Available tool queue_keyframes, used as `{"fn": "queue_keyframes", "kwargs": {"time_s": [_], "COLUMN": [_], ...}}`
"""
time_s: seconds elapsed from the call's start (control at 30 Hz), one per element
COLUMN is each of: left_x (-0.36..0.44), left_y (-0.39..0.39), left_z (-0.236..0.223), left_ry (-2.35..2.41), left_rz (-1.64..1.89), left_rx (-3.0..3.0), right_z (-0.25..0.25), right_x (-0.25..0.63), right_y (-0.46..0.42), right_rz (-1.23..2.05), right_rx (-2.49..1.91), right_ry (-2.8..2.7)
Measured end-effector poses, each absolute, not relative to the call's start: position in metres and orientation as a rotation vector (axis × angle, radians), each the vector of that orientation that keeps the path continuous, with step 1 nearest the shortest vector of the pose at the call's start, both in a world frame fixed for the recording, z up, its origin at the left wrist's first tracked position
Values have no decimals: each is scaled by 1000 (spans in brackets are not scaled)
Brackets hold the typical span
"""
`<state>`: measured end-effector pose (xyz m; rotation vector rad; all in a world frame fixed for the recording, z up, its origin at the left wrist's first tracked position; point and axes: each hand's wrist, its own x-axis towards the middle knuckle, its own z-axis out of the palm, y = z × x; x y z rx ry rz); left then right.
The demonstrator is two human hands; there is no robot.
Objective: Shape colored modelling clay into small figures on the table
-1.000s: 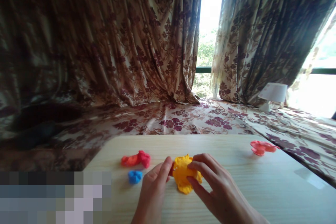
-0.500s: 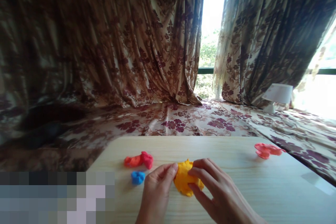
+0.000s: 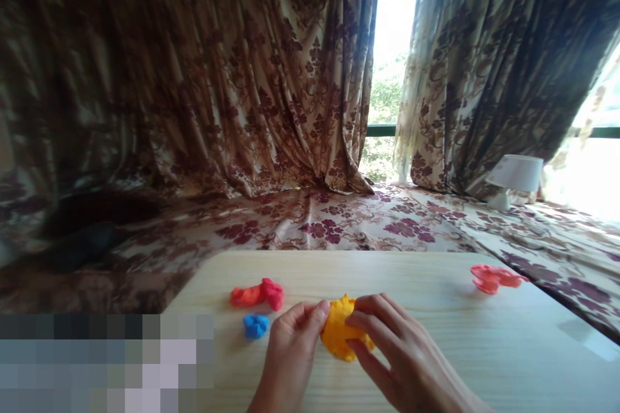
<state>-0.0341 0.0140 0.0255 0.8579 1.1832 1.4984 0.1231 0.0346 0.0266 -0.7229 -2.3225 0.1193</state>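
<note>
Dough (image 3: pixel 336 335), yellow and flattened, sits between both hands at the near middle of the table (image 3: pixel 533 348); whether it rests there is unclear. The left hand (image 3: pixel 296 342) pinches its left edge; the right hand (image 3: pixel 397 339) curls over its right side, thumb apart from forefinger, grip uncertain. Uneven pulling could tear the ragged rim, and hard fingertips might dent it. Just left, a blue lump (image 3: pixel 256 326) could catch an outward knuckle; a red lump (image 3: pixel 256 295) lies beyond, a pink piece (image 3: pixel 496 278) far right, clear of both hands.
</note>
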Motion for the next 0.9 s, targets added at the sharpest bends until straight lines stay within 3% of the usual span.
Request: {"fn": "queue_keyframes", "kwargs": {"time_s": [0.9], "left_x": [-38], "left_y": [19], "left_z": [17], "left_ry": [1266], "left_rz": [1538], "left_rx": [897], "right_z": [27], "right_x": [129], "right_y": [43], "right_rz": [90], "right_rx": [-779], "right_ry": [-2167]}}
